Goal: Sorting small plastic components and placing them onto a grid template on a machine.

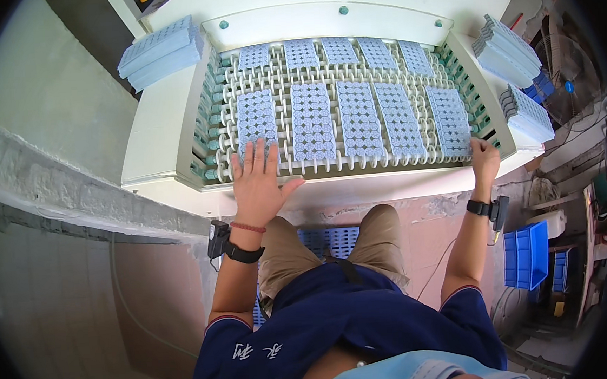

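Observation:
Thin light-blue panels with rows of round shapes lie flat in two rows on a roller conveyor (281, 75) of white wheels. At the near row's left end, my left hand (257, 186) is spread out, its fingertips on the lower part of the leftmost panel (255, 112). My right hand (484, 161) is closed at the near right corner of the rightmost panel (449, 119), with thumb and fingers against its edge. Just how they grip the corner is partly hidden. Between the hands, several more panels such as this middle one (360, 118) lie side by side with narrow gaps.
Panels are stacked on the left ledge (160, 53), with two more stacks (506, 52) on the right side. A white machine cover (334, 20) rises behind the rollers. Blue crates (526, 255) and a fan (568, 65) stand at right; a concrete wall (37, 102) borders the left.

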### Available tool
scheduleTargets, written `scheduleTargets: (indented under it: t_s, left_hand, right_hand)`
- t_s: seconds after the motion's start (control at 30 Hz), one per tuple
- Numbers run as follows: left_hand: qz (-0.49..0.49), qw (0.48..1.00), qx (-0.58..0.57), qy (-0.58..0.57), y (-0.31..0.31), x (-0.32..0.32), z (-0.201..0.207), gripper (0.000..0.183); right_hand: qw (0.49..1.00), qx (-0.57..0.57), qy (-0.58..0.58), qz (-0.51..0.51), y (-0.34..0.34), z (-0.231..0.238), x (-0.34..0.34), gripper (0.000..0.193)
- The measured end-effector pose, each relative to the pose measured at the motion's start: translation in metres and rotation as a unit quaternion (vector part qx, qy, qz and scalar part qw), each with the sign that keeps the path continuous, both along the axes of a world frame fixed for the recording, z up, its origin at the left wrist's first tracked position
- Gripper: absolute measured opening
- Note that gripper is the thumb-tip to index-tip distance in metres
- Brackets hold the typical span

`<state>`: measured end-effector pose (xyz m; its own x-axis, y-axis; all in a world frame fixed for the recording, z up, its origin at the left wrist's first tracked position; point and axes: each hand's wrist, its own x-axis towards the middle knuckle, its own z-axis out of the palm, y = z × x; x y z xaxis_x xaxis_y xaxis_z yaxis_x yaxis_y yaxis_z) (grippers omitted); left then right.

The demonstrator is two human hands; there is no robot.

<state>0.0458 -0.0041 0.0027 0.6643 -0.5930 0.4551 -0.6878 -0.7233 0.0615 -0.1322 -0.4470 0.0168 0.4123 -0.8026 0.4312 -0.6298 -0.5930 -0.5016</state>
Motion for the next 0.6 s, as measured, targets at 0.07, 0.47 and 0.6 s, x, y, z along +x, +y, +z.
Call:
scheduleTargets:
  t_s: [0.07, 0.47, 0.6]
  left_hand:
    - [0.003, 1.000, -0.003, -0.008, 0.003, 0.005, 0.000, 0.078]
    - [-0.005, 0.999, -0.033, -0.010, -0.001, 0.016, 0.004, 0.084]
    - [0.005, 0.999, -0.039, 0.006, 0.001, 0.015, 0.003, 0.082]
  right_hand:
    - [0.998, -0.013, -0.055, 0.024, -0.024, -0.010, -0.009, 0.030]
    - [0.767, 0.376, -0.494, 0.162, 0.043, 0.021, -0.041, 0.015]
    - [0.746, 0.302, -0.563, 0.186, 0.013, 0.051, -0.044, 0.013]
